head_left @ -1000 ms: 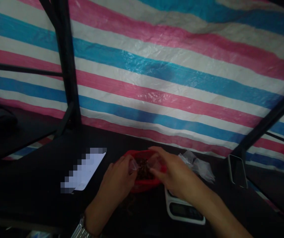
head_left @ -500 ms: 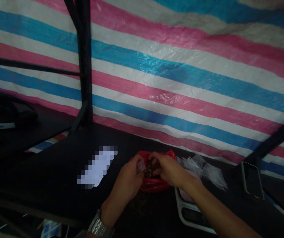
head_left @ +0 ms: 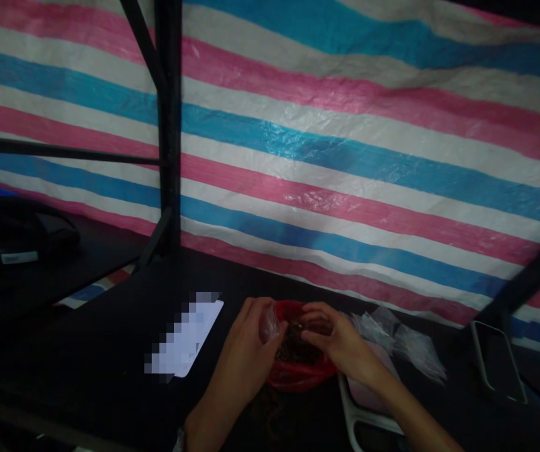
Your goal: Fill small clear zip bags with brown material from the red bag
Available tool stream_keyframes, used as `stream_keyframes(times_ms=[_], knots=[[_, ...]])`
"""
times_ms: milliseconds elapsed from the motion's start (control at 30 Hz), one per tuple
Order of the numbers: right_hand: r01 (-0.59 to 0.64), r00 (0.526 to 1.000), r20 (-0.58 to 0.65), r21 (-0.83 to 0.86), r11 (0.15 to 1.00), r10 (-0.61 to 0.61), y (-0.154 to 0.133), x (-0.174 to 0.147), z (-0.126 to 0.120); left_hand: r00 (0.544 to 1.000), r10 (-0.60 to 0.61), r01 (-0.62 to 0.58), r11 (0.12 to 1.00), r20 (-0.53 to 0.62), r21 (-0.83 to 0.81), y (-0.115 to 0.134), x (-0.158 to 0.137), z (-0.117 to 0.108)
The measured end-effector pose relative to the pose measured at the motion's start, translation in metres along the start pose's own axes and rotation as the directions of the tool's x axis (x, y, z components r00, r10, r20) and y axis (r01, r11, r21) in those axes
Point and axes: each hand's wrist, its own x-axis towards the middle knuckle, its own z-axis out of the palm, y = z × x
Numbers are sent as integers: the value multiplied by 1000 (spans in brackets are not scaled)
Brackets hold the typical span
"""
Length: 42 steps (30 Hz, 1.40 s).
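A red plastic bag (head_left: 305, 376) stands with its mouth spread wide, holding small dark brown bits (head_left: 293, 348) that are too dim to name. My left hand (head_left: 247, 345) is at the bag's left rim, closed on a small clear plastic bag (head_left: 269, 323). Over the right side of the opening is my right hand (head_left: 338, 339), its thumb and fingers curved and apart, nothing visible between them. Beneath my right forearm lies a pale kitchen scale (head_left: 368, 402), partly covered by the arm.
Several clear plastic bags (head_left: 399, 336) lie behind the scale. A phone (head_left: 498, 361) rests at the right, and a white blurred-out card (head_left: 189, 339) at the left. A black post (head_left: 170, 125) rises behind the black table (head_left: 124, 333), before a striped sheet (head_left: 321, 157).
My right hand's fingers have lifted from the brown bits and spread apart. My left hand keeps the clear bag, turned more upright. The whole view has shifted slightly.
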Motion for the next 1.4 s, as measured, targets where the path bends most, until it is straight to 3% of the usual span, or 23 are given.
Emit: stream_keyframes(times_ms=[133,333,567,733,900,1267,1400], knots=[[8,1000,-20,100,995,-7,-14,-12,-14,996,1,-10,995,90,96,-4,-5,8],[62,998,22,170,983,-67,-41,-16,-14,984,-1,-8,998,177,55,1,-7,12],[204,978,76,-161,966,-194,-63,-12,-12,979,-20,18,1000,204,11,0,-2,17],[381,925,194,-467,798,-328,-77,-13,-14,981,42,-9,985,188,-173,-9,-3,27],[419,908,239,-569,708,-344,-82,-11,-14,980,37,27,948,196,-316,-18,-2,31],[295,953,82,-468,833,-291,-70,-11,-13,977,21,28,974,212,-223,-12,-6,22],[225,961,-57,-410,884,-271,-65,-12,-15,979,2,42,976,201,-213,-11,-7,20]])
